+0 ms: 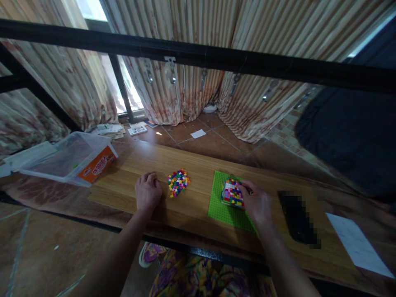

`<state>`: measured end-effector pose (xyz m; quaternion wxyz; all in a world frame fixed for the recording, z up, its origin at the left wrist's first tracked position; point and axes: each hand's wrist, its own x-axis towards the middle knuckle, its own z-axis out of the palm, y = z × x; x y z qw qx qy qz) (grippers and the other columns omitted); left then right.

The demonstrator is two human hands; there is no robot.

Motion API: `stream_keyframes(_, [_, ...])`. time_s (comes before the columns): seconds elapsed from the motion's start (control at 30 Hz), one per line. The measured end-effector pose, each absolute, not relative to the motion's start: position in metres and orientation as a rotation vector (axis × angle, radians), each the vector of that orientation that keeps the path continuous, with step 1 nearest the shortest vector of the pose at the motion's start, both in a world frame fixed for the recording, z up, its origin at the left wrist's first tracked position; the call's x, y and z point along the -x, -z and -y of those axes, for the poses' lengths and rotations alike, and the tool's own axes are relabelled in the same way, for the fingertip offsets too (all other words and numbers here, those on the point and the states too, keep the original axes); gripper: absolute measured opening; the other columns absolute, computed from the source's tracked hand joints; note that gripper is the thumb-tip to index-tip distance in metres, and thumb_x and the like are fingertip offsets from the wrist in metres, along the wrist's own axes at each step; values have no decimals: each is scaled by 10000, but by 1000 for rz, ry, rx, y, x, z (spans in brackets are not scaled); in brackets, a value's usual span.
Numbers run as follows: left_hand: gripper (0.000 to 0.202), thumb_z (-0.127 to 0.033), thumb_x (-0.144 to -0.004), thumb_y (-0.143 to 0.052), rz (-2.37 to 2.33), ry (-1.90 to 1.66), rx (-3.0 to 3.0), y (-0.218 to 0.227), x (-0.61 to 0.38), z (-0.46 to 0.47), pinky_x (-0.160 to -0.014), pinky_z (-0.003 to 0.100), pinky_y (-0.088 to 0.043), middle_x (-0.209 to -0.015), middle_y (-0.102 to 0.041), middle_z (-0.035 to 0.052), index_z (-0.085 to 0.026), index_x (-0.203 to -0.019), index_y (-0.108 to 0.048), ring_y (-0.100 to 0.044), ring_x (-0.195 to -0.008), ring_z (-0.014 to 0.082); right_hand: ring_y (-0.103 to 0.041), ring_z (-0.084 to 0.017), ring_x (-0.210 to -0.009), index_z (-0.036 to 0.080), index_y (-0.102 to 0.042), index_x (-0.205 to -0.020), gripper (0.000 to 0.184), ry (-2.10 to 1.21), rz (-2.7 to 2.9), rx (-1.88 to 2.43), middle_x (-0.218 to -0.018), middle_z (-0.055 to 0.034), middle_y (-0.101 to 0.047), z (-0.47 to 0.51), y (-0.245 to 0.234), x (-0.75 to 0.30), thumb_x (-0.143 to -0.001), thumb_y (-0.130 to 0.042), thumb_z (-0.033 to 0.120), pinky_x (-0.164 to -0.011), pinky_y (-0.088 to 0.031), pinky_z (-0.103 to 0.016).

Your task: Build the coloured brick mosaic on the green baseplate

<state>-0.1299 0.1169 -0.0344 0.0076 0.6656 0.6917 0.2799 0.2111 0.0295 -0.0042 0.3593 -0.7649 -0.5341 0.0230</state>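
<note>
On the wooden tabletop my left hand point(148, 192) rests with its fingers curled in; whether anything is inside them is hidden. Just to its right lies a loose pile of small multicoloured toy bricks point(178, 182). A green studded baseplate point(216, 202) is right of the pile. On it sits a low block built of many coloured bricks point(232, 192), with a white patch towards its upper left. My right hand point(257, 202) reaches over the right side of this block, thumb and fingers closed together at its edge. A brick between those fingertips is too small to make out.
A clear plastic bin point(68, 159) with an orange label stands at the table's left end. Right of the baseplate are a dark, partly pixelated phone-like object point(298, 218) and a white sheet point(359, 243). A black metal bar point(198, 51) crosses above, before striped curtains point(185, 90).
</note>
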Motion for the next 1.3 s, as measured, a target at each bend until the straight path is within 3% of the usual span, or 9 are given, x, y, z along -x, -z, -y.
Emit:
stream_keyframes(0.17, [261,-237,-857,-451,-2153,-891,-2101,36,131,-117,-922,427,-438,-1129,-643,111,-186,-995,-665,-560,-1052,282,-663,-216,-747,193,-733,-881,395,-43,1304,1954,-867,-81,-740,-25,1,-215,-854,-494,507,-733,-492,-346])
stream_keyframes(0.5, [271,-236,-855,-459,-2160,-903,-2138,39,132,-118,-919,427,-448,-1116,-654,112,-173,-1010,-672,-568,-1038,286,-602,-197,-807,207,-708,-788,375,31,1427,1895,-832,-55,-676,-30,2,-210,-881,-487,495,-756,-440,-311])
stream_keyframes(0.9, [277,-236,-857,-460,-2165,-906,-2138,40,133,-118,-916,426,-449,-1115,-657,115,-166,-1024,-671,-566,-1031,285,-557,-207,-880,181,-719,-880,342,384,1687,1817,-904,-92,-665,-25,15,-211,-954,-433,353,-824,-445,-332])
stream_keyframes(1.3, [270,-223,-857,-454,-2169,-879,-2132,37,131,-117,-902,425,-450,-1109,-657,108,-172,-1009,-671,-567,-1026,286,-608,-205,-867,202,-714,-873,357,221,1707,1861,-926,-80,-689,-26,9,-214,-950,-403,360,-820,-481,-343])
